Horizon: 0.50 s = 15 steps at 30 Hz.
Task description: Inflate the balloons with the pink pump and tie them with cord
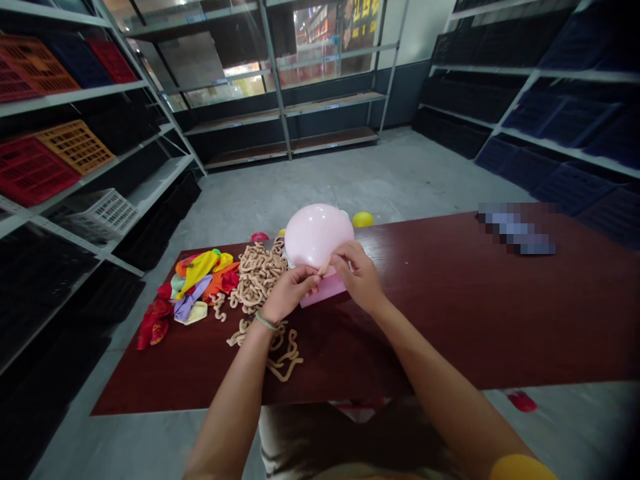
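Note:
A large pink balloon [318,233], inflated, stands over the middle of the table, its neck toward me. My left hand [293,290] is closed in a pinch at the neck. Close beside it, my right hand [357,272] also pinches the neck, fingertips nearly touching those of the left. Under the hands lies a flat pink item [323,291]. To the left is a pile of tan curly strands [260,272], with some loose strands [286,360] nearer me. Farther left are deflated balloons [197,273] in several colours.
The dark red table [450,300] extends far right, where a blurred bluish object [523,233] lies. Beyond the far edge shows a yellow balloon [363,219]. A red object [523,401] is on the floor. Shelves with crates [77,147] stand left, more shelving right and behind.

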Available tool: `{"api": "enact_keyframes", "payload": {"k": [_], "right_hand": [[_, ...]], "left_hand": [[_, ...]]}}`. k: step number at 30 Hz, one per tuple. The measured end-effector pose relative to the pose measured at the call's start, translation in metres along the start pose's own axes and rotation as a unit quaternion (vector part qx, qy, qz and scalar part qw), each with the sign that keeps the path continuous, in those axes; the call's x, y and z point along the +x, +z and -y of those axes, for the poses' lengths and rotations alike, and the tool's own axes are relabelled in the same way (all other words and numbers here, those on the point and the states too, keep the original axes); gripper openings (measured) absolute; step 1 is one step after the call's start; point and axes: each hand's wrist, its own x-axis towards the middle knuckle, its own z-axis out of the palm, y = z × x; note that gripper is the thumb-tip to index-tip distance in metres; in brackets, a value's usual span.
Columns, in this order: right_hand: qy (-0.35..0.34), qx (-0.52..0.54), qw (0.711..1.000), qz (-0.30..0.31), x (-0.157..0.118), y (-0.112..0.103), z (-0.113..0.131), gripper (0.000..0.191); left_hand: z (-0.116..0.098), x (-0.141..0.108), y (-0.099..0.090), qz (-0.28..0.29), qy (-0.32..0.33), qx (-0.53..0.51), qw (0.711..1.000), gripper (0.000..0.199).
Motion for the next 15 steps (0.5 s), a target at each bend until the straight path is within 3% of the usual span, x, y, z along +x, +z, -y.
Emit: {"api": "enact_keyframes", "payload": {"k": [3, 8, 11, 15], "right_hand": [[0.021, 0.006, 0.999, 0.038, 0.001, 0.0, 0.002, 0.022], [0.021, 0.002, 0.997, 0.07, 0.0, 0.005, 0.001, 0.018], [0.005, -0.008, 0.996, 0.084, -0.002, 0.006, 0.0, 0.016], [0.013, -0.016, 0.997, 0.073, -0.003, 0.005, 0.0, 0.014]], "left_hand": [[0.003, 0.0, 0.005, -0.06, 0.069, 0.179, 0.98, 0.022], [0.01, 0.0, 0.011, -0.09, 0.157, 0.403, 0.897, 0.017], [0.013, 0.001, 0.011, -0.104, 0.175, 0.437, 0.876, 0.02], [0.013, 0.002, 0.011, -0.144, 0.179, 0.4, 0.887, 0.031]]}}
